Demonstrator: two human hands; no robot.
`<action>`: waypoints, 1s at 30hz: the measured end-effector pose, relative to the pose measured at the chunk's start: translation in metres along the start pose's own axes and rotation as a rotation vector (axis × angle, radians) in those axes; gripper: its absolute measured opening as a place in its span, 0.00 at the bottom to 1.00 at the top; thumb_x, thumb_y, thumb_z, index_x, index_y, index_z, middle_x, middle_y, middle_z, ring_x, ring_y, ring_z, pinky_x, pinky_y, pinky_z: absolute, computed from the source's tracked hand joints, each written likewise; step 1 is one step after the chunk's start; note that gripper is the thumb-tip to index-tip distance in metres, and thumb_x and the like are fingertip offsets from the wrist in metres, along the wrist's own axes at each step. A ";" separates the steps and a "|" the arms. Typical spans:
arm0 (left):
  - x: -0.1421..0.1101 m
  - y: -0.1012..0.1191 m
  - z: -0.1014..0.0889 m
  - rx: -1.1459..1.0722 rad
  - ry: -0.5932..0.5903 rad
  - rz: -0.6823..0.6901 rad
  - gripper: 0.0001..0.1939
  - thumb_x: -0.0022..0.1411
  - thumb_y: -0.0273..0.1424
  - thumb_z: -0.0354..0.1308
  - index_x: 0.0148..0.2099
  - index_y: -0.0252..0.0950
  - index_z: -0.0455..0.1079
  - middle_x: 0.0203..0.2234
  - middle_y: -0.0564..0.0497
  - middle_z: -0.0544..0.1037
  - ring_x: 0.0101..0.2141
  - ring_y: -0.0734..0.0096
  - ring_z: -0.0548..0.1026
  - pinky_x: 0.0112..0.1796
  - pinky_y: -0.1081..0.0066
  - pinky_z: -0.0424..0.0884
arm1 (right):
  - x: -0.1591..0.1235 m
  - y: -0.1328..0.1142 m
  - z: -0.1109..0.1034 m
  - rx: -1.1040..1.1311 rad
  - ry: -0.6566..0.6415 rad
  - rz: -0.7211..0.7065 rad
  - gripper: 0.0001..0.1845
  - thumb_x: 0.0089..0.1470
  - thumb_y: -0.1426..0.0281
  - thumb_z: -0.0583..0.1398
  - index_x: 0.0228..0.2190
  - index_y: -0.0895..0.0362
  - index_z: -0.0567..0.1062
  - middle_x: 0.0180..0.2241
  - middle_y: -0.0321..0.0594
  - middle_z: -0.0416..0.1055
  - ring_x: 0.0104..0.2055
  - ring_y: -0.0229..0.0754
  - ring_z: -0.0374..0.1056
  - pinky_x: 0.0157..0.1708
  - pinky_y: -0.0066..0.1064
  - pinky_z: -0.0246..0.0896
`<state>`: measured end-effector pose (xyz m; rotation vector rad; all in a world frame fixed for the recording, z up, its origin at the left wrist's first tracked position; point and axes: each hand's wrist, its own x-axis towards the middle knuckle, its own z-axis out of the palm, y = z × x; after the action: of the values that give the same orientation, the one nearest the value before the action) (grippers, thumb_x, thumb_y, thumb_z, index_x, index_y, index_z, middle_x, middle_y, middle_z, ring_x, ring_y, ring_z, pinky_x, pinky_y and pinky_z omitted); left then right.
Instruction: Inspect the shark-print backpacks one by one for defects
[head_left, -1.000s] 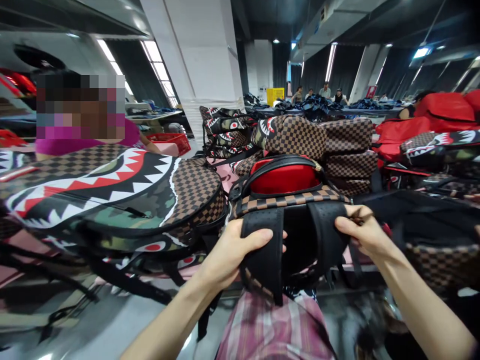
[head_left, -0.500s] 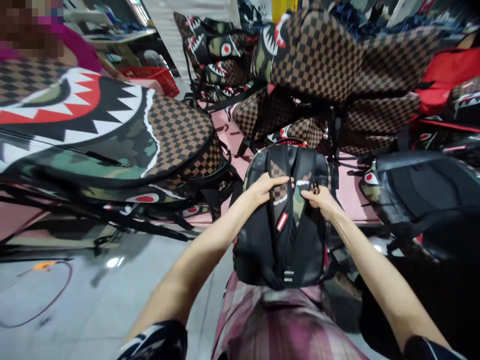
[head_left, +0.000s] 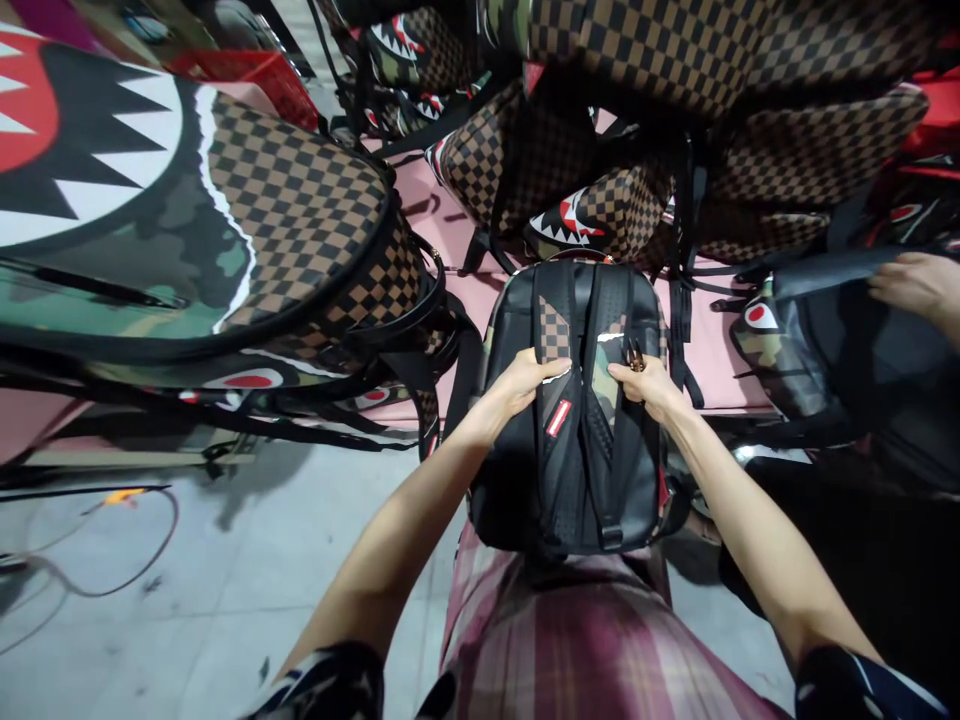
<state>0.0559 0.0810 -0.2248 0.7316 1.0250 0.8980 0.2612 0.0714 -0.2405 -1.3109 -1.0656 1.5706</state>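
The front of the black backpack (head_left: 502,490) is hidden, its strap side facing up; a small dark item (head_left: 636,356) at the right grip (head_left: 654,388) is hard to make out. The left grip (head_left: 517,386) pinches one shoulder strap (head_left: 553,325), the right grip the other, with the backpack under and between them. Beyond both grips, checked bags (head_left: 615,205) crowd a pink table (head_left: 727,385). Leftward, a tooth-printed backpack (head_left: 300,210) is cut off; rightward, so is a co-worker's hand (head_left: 915,285). Grey floor (head_left: 225,575) shows below left.
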 end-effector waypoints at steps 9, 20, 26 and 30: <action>-0.056 -0.035 0.002 -0.128 -0.071 -0.047 0.26 0.39 0.27 0.71 0.43 0.32 0.71 0.34 0.49 0.78 0.35 0.71 0.75 0.43 0.69 0.68 | -0.005 0.005 -0.001 -0.003 0.015 -0.023 0.27 0.34 0.60 0.70 0.21 0.54 0.55 0.14 0.22 0.45 0.14 0.26 0.39 0.13 0.23 0.31; -0.122 -0.060 -0.003 0.062 -0.058 -0.200 0.25 0.41 0.28 0.69 0.42 0.34 0.65 0.35 0.47 0.76 0.33 0.66 0.77 0.34 0.70 0.71 | -0.051 0.016 0.009 -0.118 -0.094 0.076 0.22 0.35 0.60 0.68 0.23 0.57 0.62 0.15 0.24 0.49 0.15 0.27 0.40 0.14 0.24 0.30; -0.139 -0.078 -0.010 0.144 -0.073 -0.212 0.27 0.37 0.28 0.69 0.42 0.33 0.64 0.32 0.50 0.76 0.32 0.69 0.75 0.33 0.72 0.70 | -0.094 0.036 0.009 -0.177 -0.027 0.111 0.22 0.35 0.59 0.67 0.22 0.56 0.61 0.18 0.25 0.48 0.19 0.28 0.41 0.19 0.25 0.35; -0.145 -0.089 -0.012 0.167 -0.042 -0.192 0.23 0.39 0.28 0.67 0.39 0.33 0.63 0.29 0.52 0.75 0.26 0.74 0.73 0.28 0.74 0.69 | -0.104 0.040 0.008 -0.214 -0.043 0.106 0.22 0.36 0.59 0.66 0.21 0.56 0.59 0.19 0.26 0.48 0.20 0.29 0.41 0.21 0.26 0.36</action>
<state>0.0340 -0.0869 -0.2471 0.7736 1.1220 0.6346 0.2642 -0.0401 -0.2461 -1.5031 -1.2364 1.6027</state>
